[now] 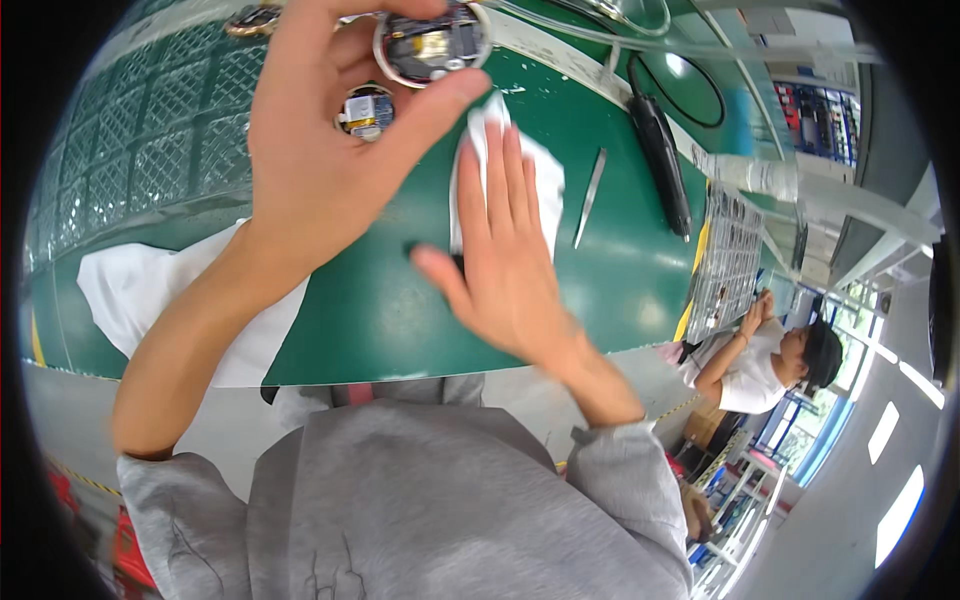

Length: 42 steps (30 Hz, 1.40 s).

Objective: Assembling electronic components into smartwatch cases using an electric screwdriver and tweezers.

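My left hand (310,165) is raised at the top of the view. It grips a round metal-rimmed case with exposed electronics (432,48) between thumb and fingers. Just past that thumb, a smaller round electronic module (367,112) shows at the table, partly covered by the hand. My right hand (505,260) lies with fingers stretched out over a white cloth (545,185) on the green tabletop (400,310). Something small and dark shows beside its thumb, too little to name. Silver tweezers (590,198) lie to the right of this cloth.
Clear plastic blister trays (150,130) cover the left side, with another round part (253,20) beyond. A second white cloth (150,290) hangs by the front edge. At right lie a black corded electric screwdriver (660,165) and a wire rack (728,260). A co-worker (760,370) sits farther right.
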Each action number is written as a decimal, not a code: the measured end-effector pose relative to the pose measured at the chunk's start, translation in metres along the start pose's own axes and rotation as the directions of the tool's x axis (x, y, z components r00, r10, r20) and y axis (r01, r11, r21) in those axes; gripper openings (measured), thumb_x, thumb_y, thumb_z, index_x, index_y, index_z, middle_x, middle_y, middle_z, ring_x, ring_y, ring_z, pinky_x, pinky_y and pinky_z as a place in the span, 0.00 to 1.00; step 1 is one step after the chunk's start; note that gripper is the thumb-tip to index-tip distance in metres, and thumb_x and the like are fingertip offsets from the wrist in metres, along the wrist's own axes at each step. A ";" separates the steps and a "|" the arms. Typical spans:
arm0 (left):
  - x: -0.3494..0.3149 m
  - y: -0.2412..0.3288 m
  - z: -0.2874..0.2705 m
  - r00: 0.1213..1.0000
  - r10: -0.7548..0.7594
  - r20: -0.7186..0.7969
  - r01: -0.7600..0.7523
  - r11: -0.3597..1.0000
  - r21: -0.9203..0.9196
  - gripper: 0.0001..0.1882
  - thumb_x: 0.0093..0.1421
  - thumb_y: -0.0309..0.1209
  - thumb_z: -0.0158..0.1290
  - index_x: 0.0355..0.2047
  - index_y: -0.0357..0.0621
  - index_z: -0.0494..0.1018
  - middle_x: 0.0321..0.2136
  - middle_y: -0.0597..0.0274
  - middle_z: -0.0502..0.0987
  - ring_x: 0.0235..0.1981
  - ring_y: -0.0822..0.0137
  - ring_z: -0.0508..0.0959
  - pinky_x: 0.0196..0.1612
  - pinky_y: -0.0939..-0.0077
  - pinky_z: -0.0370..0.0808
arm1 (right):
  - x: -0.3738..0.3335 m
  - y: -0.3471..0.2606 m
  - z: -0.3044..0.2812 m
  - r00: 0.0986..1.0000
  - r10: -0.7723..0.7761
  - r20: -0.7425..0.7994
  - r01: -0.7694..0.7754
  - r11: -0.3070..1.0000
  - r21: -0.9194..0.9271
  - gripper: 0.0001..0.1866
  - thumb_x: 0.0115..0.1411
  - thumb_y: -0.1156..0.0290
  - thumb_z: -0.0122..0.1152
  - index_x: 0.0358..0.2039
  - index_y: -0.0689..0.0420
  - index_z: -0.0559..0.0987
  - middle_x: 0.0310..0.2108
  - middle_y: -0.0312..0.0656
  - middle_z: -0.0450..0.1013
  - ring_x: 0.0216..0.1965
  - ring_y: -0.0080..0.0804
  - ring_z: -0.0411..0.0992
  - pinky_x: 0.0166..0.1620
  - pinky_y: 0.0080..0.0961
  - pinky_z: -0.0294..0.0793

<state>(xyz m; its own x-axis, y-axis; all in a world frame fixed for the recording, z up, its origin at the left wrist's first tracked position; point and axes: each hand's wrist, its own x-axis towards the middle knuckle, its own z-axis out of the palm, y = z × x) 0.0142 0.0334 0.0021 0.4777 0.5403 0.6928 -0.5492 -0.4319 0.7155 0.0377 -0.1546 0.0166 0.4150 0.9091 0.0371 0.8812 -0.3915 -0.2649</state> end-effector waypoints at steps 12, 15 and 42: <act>-0.008 0.028 -0.014 0.834 -0.335 0.438 0.439 0.884 -0.160 0.31 0.55 0.13 0.62 0.57 0.40 0.63 0.58 0.51 0.65 0.55 0.63 0.76 0.54 0.71 0.78 | -0.048 0.090 -0.072 0.924 0.206 -0.321 -0.331 0.851 -0.407 0.21 0.70 0.67 0.55 0.60 0.61 0.77 0.63 0.59 0.68 0.66 0.60 0.65 0.68 0.46 0.62; -0.012 0.032 -0.013 0.673 -0.457 0.581 0.577 0.816 -0.027 0.35 0.55 0.14 0.64 0.60 0.41 0.62 0.59 0.54 0.65 0.56 0.63 0.77 0.55 0.70 0.78 | -0.024 0.087 -0.067 0.913 0.042 -0.405 -0.136 0.969 -0.207 0.17 0.58 0.77 0.66 0.49 0.61 0.82 0.55 0.54 0.75 0.57 0.56 0.73 0.59 0.41 0.73; -0.024 0.019 -0.007 0.548 -0.548 0.632 0.635 0.764 0.111 0.37 0.53 0.14 0.66 0.61 0.37 0.61 0.56 0.51 0.64 0.47 0.66 0.78 0.50 0.72 0.80 | 0.033 0.067 0.000 0.840 -0.008 -0.543 0.235 0.907 0.350 0.14 0.44 0.84 0.71 0.33 0.62 0.79 0.38 0.41 0.78 0.33 0.36 0.76 0.30 0.28 0.77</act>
<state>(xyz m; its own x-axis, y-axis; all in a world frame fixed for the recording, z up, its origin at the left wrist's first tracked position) -0.0122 0.0174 -0.0013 0.9961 0.0764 0.0448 -0.0397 -0.0671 0.9970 0.1104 -0.1511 0.0004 0.4639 0.6895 0.5562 0.8174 -0.0911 -0.5689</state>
